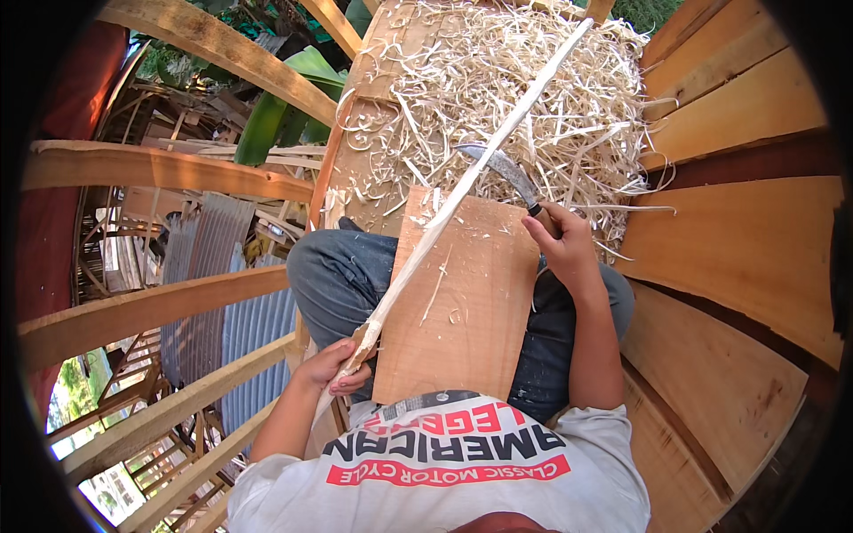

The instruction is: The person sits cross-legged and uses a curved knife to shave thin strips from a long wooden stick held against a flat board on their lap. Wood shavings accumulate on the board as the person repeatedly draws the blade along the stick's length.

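A long pale wooden stick (442, 216) slants from my lap up to the far right, its bark shaved off along most of its length. My left hand (346, 367) is closed round its near part, where a brown patch shows. In my right hand (565, 242) is the short wooden handle of a sickle (508, 167). Its curved, dark metal blade meets the stick near the middle, with the tip showing on the stick's left side. Under the stick, a flat wooden board (462, 311) rests across my lap with a few thin shavings on it.
A large heap of curly wood shavings (533, 107) covers the planks ahead of me. Wooden rails (160, 306) run along the left, with corrugated metal sheets (206, 266) below and beyond them. Wide wooden planks (737, 235) form a wall close on the right.
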Motion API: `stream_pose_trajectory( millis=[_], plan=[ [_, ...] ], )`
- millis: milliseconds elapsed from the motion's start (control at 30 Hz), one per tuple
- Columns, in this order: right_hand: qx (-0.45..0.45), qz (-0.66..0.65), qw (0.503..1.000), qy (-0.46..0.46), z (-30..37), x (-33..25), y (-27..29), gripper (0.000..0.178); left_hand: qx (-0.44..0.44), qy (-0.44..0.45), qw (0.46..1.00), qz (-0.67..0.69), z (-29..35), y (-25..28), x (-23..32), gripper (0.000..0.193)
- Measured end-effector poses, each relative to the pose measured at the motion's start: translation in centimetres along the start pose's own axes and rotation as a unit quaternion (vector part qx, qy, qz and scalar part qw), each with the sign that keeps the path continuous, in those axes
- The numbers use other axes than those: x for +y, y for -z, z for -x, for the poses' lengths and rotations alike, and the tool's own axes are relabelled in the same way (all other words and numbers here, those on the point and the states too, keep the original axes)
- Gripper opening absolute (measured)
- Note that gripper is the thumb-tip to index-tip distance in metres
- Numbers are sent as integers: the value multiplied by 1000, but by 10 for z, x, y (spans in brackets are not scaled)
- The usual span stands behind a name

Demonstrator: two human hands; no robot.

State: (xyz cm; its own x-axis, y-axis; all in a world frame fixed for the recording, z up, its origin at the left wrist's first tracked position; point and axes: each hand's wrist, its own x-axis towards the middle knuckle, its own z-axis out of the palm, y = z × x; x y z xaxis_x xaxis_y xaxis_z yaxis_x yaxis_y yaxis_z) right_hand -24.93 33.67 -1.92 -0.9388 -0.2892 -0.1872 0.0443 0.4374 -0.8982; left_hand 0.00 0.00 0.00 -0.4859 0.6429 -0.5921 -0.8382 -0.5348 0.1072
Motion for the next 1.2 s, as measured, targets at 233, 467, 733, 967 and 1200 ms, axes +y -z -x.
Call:
stream_pose_trajectory(
  millis=[233, 467, 733, 967, 1200],
  plan=[
    [60, 57, 995, 58, 2, -8, -3, 29, -46, 10, 999, 2, -6, 12, 4, 45],
    [91, 77, 990, 79, 2, -12, -8, 30, -58, 15, 998, 4, -8, 14, 6, 44],
    [99, 88, 987, 90, -1, -10, -9, 26, -59, 28, 998, 16, -12, 14, 11, 43],
    [-214, -130, 964, -90, 3, -15, 0, 17, -30, 17, 999, -8, -14, 6, 10, 44],
    [-66, -195, 976, -69, -2, -11, 7, 19, -25, 16, 999, -15, -14, 1, 14, 42]
  ],
)
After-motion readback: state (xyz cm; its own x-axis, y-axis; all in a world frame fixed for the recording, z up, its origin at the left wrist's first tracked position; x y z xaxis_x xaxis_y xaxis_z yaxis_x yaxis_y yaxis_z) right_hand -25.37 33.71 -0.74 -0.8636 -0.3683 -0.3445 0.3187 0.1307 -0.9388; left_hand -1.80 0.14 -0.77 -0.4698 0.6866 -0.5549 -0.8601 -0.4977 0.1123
